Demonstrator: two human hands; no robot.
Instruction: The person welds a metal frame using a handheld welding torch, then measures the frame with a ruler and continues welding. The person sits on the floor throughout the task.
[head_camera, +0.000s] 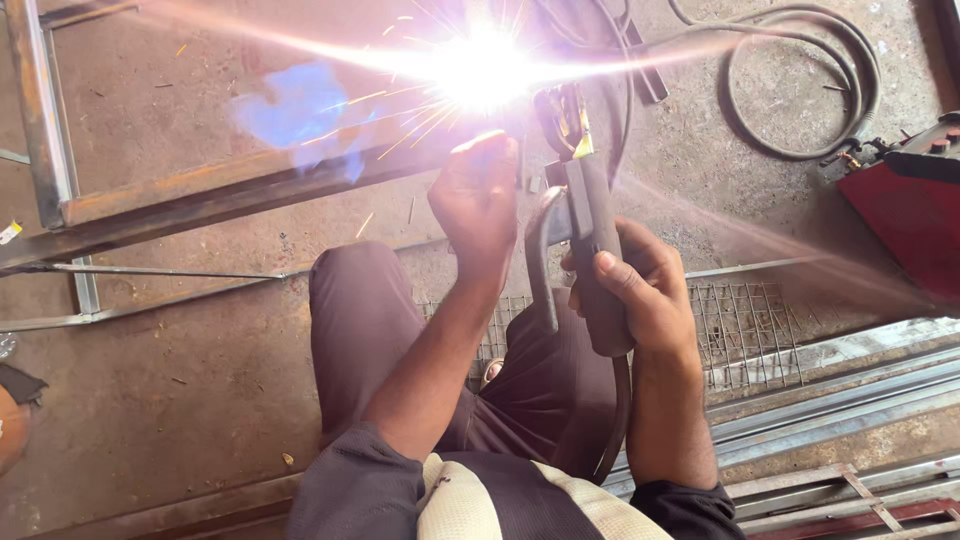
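The electrode holder (592, 250), one dark tool with a lever at its left side, is in the middle of the view, upright, with its clamp end pointing to the bright welding arc (487, 68). The right hand (640, 290) is clenched around its handle, thumb lying across the front. One cable (615, 420) goes down from the handle between the person's knees.

The left hand (478, 195) is just beside the holder, raised in front of the arc with fingers curled; I cannot tell if it grasps something, because the glare hides the fingertips.

The arc burns on one metal frame (200, 190) made of square steel tube, which lies on the concrete floor (180, 380). Many small sparks fly from the arc, and one patch of blue smoke (295, 105) hangs at the left of it.

Under the right forearm lies one piece of wire mesh (745, 320). Near it, at the lower right, several long steel bars (850, 400) lie side by side. At the upper right one coiled hose (800, 70) rests on the floor, and one red welding machine (905, 200) stands at the right edge.
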